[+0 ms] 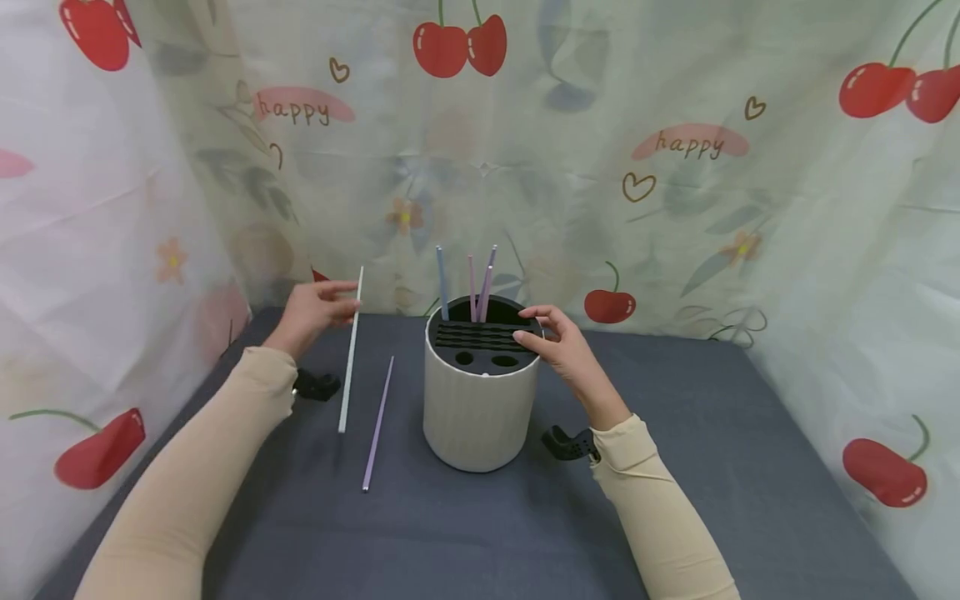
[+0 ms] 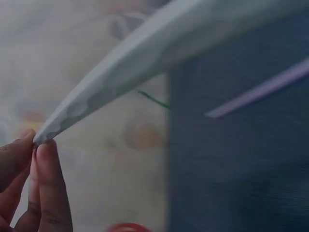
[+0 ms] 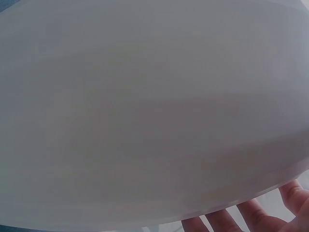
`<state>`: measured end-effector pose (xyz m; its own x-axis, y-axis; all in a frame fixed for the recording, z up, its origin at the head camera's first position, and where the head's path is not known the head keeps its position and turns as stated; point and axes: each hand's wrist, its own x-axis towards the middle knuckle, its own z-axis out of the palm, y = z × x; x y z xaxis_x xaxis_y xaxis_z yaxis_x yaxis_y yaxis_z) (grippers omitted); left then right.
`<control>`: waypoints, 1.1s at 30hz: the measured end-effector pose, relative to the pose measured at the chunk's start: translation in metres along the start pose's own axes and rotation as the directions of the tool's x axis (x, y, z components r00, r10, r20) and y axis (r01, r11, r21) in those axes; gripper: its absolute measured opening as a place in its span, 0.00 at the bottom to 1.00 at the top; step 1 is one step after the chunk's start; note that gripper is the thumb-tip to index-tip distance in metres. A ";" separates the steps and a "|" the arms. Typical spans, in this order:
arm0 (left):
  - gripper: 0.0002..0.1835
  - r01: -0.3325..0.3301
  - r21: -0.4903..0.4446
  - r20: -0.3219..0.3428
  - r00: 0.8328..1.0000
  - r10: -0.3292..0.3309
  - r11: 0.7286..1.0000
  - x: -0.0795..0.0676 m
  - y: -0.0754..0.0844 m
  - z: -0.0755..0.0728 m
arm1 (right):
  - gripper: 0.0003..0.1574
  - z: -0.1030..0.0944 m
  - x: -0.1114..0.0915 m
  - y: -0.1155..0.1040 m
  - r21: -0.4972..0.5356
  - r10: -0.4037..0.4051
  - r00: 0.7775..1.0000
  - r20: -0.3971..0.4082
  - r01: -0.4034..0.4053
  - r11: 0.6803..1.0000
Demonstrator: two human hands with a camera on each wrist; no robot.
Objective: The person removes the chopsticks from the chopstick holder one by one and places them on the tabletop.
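Note:
My left hand (image 1: 318, 312) pinches a slim white pencil-like stick (image 1: 350, 358) near its upper part, holding it steeply tilted left of the pen holder. The left wrist view shows thumb and fingertips (image 2: 48, 152) on this stick (image 2: 120, 65), which has a dimpled surface. A purple stick (image 1: 378, 425) lies on the cloth between the left hand and the holder. My right hand (image 1: 566, 350) holds the right rim of the round white pen holder (image 1: 480, 421), fingers bent over its edge. In the right wrist view the holder's wall (image 3: 145, 116) hides the fingertips.
Blue, pink and purple sticks (image 1: 483, 296) stand in the rear compartment of the holder. Its black insert (image 1: 483, 361) has slots and round holes. A dark cloth (image 1: 450, 550) covers the table; printed curtains (image 1: 480, 167) enclose the back and sides.

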<state>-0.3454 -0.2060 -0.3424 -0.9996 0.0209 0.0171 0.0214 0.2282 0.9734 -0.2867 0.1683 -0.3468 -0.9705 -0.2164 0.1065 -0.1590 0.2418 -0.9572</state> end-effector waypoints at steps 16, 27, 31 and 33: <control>0.24 0.274 0.174 0.009 0.960 -0.280 0.946 0.000 -0.114 0.019 | 0.26 -0.001 0.001 0.001 -0.015 0.001 1.000 -0.001 -0.001 1.000; 0.23 0.296 0.218 -0.059 0.955 -0.291 0.930 0.005 -0.119 0.025 | 0.26 -0.001 0.000 0.001 -0.011 0.000 1.000 -0.001 0.000 1.000; 0.23 0.309 0.227 -0.065 0.951 -0.302 0.924 0.007 -0.120 0.025 | 0.26 0.000 0.000 0.000 -0.013 -0.001 1.000 -0.002 0.001 1.000; 0.23 0.310 0.229 -0.062 0.951 -0.304 0.923 0.008 -0.120 0.025 | 0.26 0.000 0.000 -0.001 -0.015 -0.003 1.000 -0.001 0.003 1.000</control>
<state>-0.3553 -0.2093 -0.4645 -0.9579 -0.1096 -0.2654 -0.2862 0.4396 0.8513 -0.2864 0.1684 -0.3463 -0.9703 -0.2159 0.1093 -0.1641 0.2552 -0.9528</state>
